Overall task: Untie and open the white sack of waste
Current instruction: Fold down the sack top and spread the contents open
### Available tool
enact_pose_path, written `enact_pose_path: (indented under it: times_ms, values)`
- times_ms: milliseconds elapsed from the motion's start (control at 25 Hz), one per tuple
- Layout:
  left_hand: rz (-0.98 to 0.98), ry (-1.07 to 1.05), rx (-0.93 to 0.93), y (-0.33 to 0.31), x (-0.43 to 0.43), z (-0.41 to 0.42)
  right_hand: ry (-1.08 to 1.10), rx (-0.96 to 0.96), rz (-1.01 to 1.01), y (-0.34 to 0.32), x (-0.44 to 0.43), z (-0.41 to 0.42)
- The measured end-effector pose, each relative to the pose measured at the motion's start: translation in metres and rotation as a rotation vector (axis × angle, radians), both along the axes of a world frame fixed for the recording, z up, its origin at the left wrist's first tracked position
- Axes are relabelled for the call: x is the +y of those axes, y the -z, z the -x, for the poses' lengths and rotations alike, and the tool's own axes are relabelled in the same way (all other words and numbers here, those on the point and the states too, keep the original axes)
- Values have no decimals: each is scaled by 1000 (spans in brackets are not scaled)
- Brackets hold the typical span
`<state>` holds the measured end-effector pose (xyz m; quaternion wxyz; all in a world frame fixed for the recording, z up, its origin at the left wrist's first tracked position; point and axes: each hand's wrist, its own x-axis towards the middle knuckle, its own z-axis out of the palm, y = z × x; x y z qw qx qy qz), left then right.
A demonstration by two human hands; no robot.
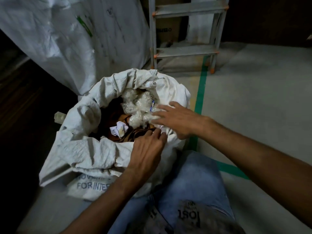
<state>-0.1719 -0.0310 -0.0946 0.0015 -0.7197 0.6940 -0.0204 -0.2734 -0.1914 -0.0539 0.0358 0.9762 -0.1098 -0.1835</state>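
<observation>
1. White woven sack [94,154] stands on the floor just ahead of the person's knee in blue jeans [190,188]. Its mouth already gapes wide, rim rolled outward. No tie or knot visible on it.
2. Step, by my read: untying looks done, now the tail end of opening, spreading the near-right part of the rim.
3. Left hand [145,154] sits at the sack's near rim, fingertips pinched together on something there; looks like rim fabric or a thin strand, can't tell which.
4. Right hand [175,119] is at the sack's right rim, fingers spread flat over the fabric and the edge of the plastic wad. Not closed on anything.
5. Next move likely needs: pull the pinched bit outward and fold that stretch of rim down to match the rest. Woven fabric is floppy, so it wants both hands to keep the mouth open.
6. Counts inside the sack: one wad of clear crumpled plastic film [138,107] at the far-right side, one crumpled white paper [119,130] near centre, dark patterned material below.
7. Around the sack: one big white bulk bag [50,39] behind-left, one metal stepladder [185,31] behind-right, green floor tape [200,92] to the right.
</observation>
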Motion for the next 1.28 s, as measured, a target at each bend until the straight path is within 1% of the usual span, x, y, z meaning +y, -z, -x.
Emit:
enact_pose_path:
  times_ms: [40,80,120,200,280,320,360,400,440,480,560,600,680,720,760,840,880,920,960,1000,1040,1080,1120,1160,1200,1280]
  values:
    - [49,13,-26,1,8,-2,-59,42,65,5,5,-6]
    - [83,15,-44,-2,16,-5,-110,2,133,3,8,-8]
    - [135,21,-59,-7,22,-10,-146,-98,188,-2,8,-5]
    - [287,-1,-93,-27,26,-18,-183,-425,293,-11,0,9]
    - [406,-62,-158,-45,26,-28,-117,-709,396,-12,1,11]
    - [418,-95,-174,-47,25,-33,-59,-806,437,-5,8,7]
    - [402,-114,-170,-45,28,-38,-5,-859,438,5,15,2]
    - [345,-131,-138,-40,34,-42,27,-891,420,19,24,-2]
    - [249,-130,-66,-33,44,-47,44,-904,403,35,32,-3]
    - [138,-95,58,-30,52,-52,51,-895,396,46,35,0]
    - [-106,-71,437,-29,61,-71,61,-806,376,57,43,12]
    - [-203,-57,485,-30,63,-83,86,-703,365,56,51,17]
    - [-300,-38,217,-26,70,-100,154,-382,331,46,72,27]
    - [-296,-27,90,-21,75,-100,155,-237,300,40,80,31]
    - [-257,-19,11,-15,79,-96,149,-119,239,30,84,35]
    - [-162,60,-62,1,86,-80,165,31,90,1,83,34]
    - [-108,112,-72,8,91,-70,164,28,30,-14,80,27]
    - [-12,158,-86,13,98,-64,129,-52,-3,-22,78,16]
    - [115,202,-109,15,105,-59,73,-146,-34,-24,76,3]
    - [256,230,-147,16,112,-54,17,-167,-120,-26,77,-11]
    - [358,232,-181,19,120,-52,-30,-76,-233,-26,80,-24]
    - [401,214,-188,17,126,-49,-68,69,-299,-19,82,-32]
    - [360,166,-147,13,129,-46,-111,177,-307,-9,86,-36]
    - [272,112,-61,6,130,-43,-157,190,-276,1,89,-35]
    - [139,47,58,-5,128,-41,-194,101,-203,10,90,-31]
    - [-149,-52,333,-31,125,-53,-271,-191,-21,21,94,-21]
